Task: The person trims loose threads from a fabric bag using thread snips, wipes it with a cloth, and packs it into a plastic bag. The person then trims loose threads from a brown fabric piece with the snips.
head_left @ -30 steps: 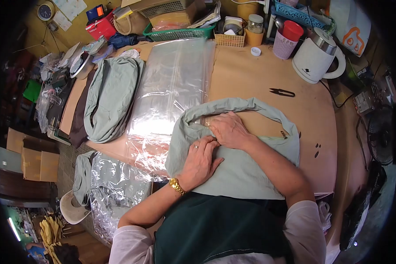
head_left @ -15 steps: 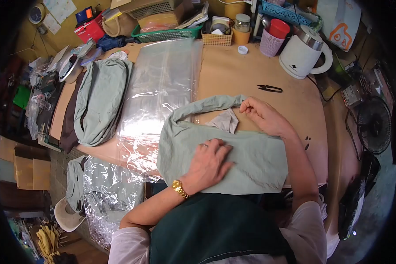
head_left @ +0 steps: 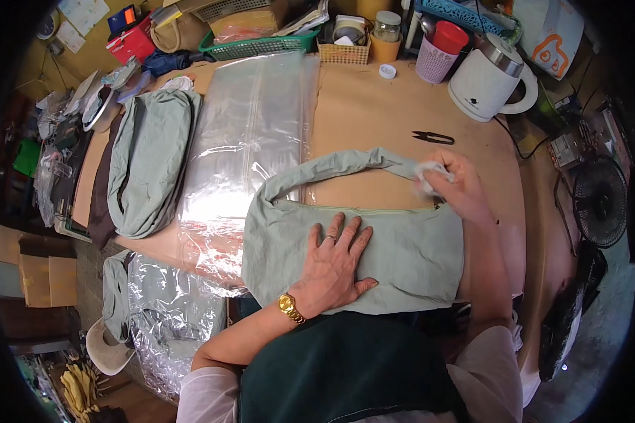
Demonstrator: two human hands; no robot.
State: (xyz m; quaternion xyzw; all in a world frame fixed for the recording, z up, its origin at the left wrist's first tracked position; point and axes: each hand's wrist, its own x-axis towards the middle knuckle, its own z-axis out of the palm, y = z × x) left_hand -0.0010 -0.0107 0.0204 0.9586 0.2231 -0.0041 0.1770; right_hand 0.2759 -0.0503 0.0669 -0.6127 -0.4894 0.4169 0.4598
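Note:
A pale green fabric shoulder bag [head_left: 402,261] lies flat at the table's front, its strap curving above the top edge. My left hand [head_left: 337,264] rests palm down on the bag, fingers spread. Over the strap's right end, my right hand [head_left: 458,183] is closed on a crumpled whitish cloth [head_left: 432,175]; motion blurs it a little. Beyond that hand lie black thread snips [head_left: 432,137].
Clear plastic bags [head_left: 254,106] are stacked left of the shoulder bag. Another green bag [head_left: 152,158] lies farther left. A white electric kettle [head_left: 480,84] and pink cup [head_left: 434,67] stand at the back right. A black fan [head_left: 600,197] is at the right.
My right hand has picked up the whitish cloth from beside the strap and moved right with it. My left hand has flattened and spread on the bag. The dark specks at right are now mostly covered.

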